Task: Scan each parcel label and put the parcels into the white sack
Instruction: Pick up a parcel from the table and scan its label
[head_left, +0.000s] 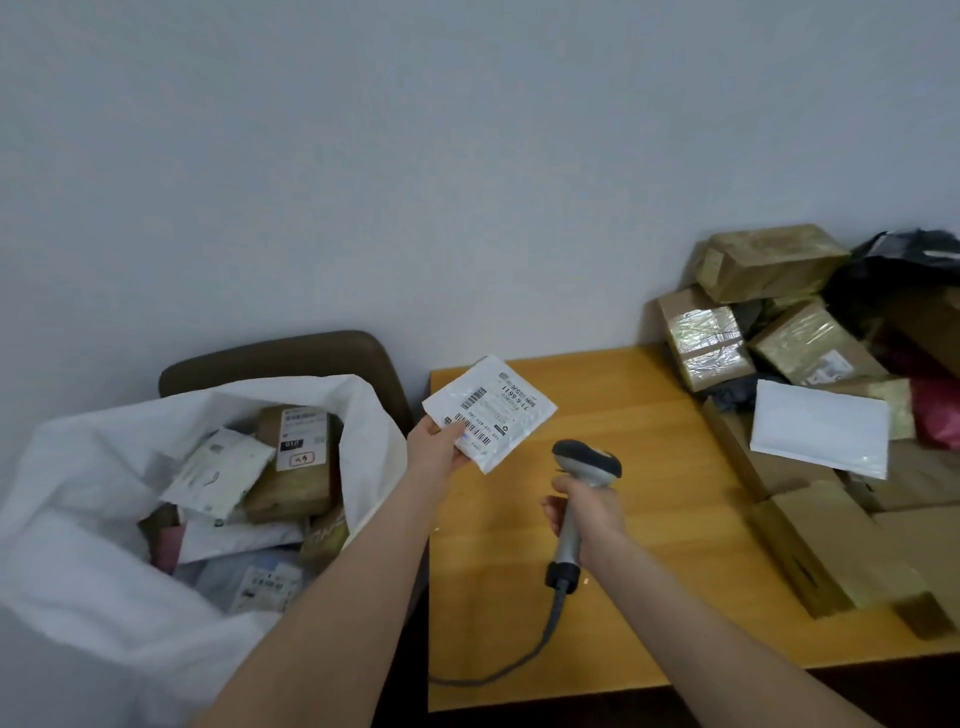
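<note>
While the left hand (436, 447) pinches a small flat white mailer parcel (491, 413) by its near corner, label up, above the 11 o'clock corner of the yellow wooden bench (649, 519), the right hand (592, 512) grips a grey corded barcode scanner (589, 462). Open white sack (78, 519), holding parcels, at 9 o'clock; taped brown cardboard boxes (769, 262) piled at 2 o'clock.

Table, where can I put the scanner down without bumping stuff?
The table is bare in the middle, between its left edge and the flat cardboard boxes, back to the wall. The front-left corner holds only the cable of the scanner. The right side is crowded with piled parcels.
</note>
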